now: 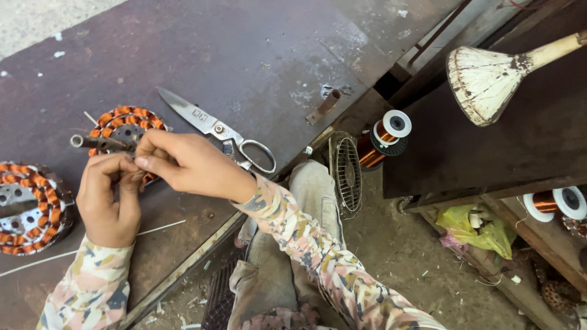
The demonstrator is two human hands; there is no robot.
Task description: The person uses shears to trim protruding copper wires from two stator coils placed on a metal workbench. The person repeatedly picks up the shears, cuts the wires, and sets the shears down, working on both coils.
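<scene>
My left hand (110, 198) and my right hand (189, 164) meet over a round stator wound with copper-coloured coils (125, 122) on a dark metal bench (244, 55). Both hands pinch at something small between the fingertips, near the stator's front edge; what it is cannot be made out. A short metal tube (92, 142) lies against the stator by my left fingers. A second copper-wound stator (27, 208) lies at the far left, beside my left wrist. Large steel scissors (214, 128) lie just behind my right hand.
A copper wire spool (382, 137) and a small grille (347, 174) sit at the bench's right edge. A worn white mallet-like tool (489, 76) rests on a dark shelf, more spools (556, 203) and a yellow bag (483, 229) below. My knees are under the bench.
</scene>
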